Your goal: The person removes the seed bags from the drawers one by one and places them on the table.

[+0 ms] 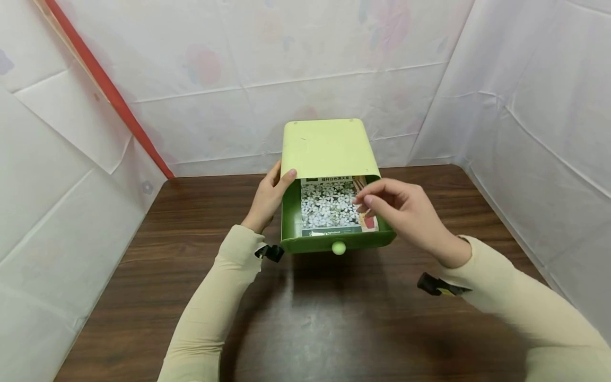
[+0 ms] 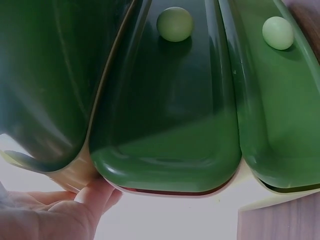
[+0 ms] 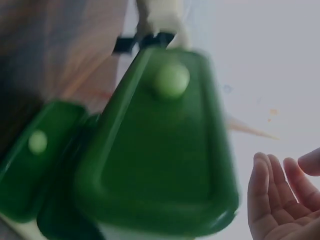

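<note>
A light-green cabinet (image 1: 329, 148) stands with its dark-green top drawer (image 1: 307, 245) pulled out. Inside the drawer lies a packet (image 1: 329, 204) printed with white flowers and dark lettering. A reddish printed strip shows along the packet's right side. My left hand (image 1: 268, 199) rests against the cabinet's left side, thumb at the top front corner and fingers stretched along the wall. Over the drawer's right part hovers my right hand (image 1: 406, 212), its fingers loosely bent. In the right wrist view, the right hand (image 3: 285, 200) holds nothing, with thumb and fingers apart.
Two more green drawers, a middle one (image 2: 167, 120) and a lower one (image 2: 280, 100), sit shut beneath, each with a round pale knob. The cabinet stands on a dark wooden table (image 1: 157, 265). White patterned sheeting (image 1: 229, 63) hangs behind and along both sides.
</note>
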Tool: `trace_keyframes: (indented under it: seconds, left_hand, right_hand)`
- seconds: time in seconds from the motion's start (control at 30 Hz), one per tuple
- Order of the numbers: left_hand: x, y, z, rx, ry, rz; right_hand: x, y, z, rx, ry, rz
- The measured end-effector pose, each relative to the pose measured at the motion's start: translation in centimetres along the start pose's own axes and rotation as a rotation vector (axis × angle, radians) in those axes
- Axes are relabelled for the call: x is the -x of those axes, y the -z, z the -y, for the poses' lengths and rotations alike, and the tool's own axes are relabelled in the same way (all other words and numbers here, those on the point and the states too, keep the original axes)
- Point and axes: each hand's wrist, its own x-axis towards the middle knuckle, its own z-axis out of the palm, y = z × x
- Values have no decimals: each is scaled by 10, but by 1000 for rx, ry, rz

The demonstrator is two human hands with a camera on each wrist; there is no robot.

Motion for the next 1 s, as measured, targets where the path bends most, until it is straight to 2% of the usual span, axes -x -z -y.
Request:
trace_keyframes:
  seconds: [0.13, 0.27, 0.4, 0.57, 0.77, 0.87, 1.0]
  left_hand:
    - [-1, 0, 0, -2, 12, -8]
    - [-2, 1, 1, -8, 22, -10]
    - [-3, 1, 2, -12, 25, -9]
    - [-3, 1, 3, -10, 26, -10]
    - [-2, 1, 2, -12, 11, -17]
    - [-2, 1, 2, -9, 4, -16]
    - [-3, 2, 2, -1, -1, -13]
  right_hand:
    - [-16, 3, -14, 121, -39, 5]
    - [-27, 2, -28, 261, -103, 67]
    - [-31, -1, -37, 384, -121, 155]
    - [-35, -5, -40, 517, -106, 262]
    - [-44, -10, -38, 741, -94, 329]
    - [-48, -13, -37, 821, -123, 371]
    - [-53, -17, -35, 871, -173, 415]
